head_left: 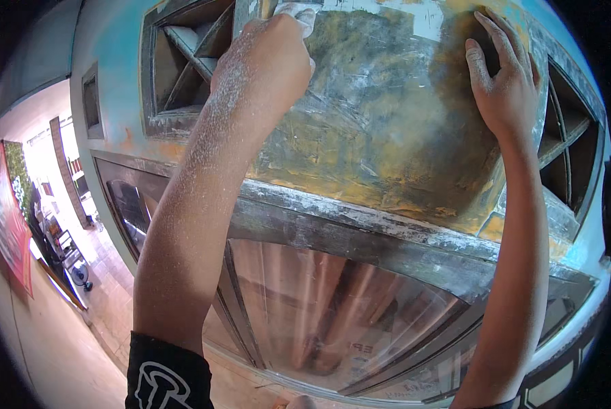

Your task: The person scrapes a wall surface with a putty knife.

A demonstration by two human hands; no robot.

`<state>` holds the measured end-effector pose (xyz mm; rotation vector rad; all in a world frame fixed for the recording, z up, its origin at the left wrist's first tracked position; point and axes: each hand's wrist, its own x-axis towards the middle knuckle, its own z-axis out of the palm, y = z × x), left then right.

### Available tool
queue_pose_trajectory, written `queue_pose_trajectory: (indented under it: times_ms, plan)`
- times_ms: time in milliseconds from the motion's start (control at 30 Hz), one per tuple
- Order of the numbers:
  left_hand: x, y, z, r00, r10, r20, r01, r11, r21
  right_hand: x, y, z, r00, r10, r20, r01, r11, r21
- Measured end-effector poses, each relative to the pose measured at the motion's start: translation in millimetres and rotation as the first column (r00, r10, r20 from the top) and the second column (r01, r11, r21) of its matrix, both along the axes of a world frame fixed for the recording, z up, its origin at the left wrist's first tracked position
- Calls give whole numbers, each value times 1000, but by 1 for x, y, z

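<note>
My left hand (269, 56), coated with white dust along the wrist and forearm, is closed near the top of the wall panel. A pale flat object (299, 10) shows at its fingers; most of it is hidden, and I cannot tell exactly what it is. Below and beside that hand spreads the scraped wall panel (366, 117), patchy grey-green and ochre with white filler marks. My right hand (510, 84) rests against the panel's right side with its fingers apart, holding nothing. A white patch (428, 20) lies on the wall between the hands, near the top.
Latticed wooden vent openings (188, 66) flank the panel. A worn wooden ledge (346, 207) runs beneath it, above a fanned glass transom (331, 307). At left, a doorway leads to a tiled floor (106, 291) with a standing fan (80, 276) and a red banner (9, 214).
</note>
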<state>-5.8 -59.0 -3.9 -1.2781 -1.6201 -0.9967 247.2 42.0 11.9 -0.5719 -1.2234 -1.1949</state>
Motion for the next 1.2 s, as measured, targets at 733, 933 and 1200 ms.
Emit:
queue_pose_trajectory:
  times_ms: [733,933,1200]
  plan:
    - [21,-12,-16,990,-69,126,68,998,5,5,-1,2,995,96,-23,-98,993,-71]
    - [26,-13,-8,995,-40,90,42,999,-25,32,50,18,998,-10,63,4,994,107]
    - [31,-19,3,995,-8,95,16,996,-92,31,50,17,998,1,63,-6,996,87]
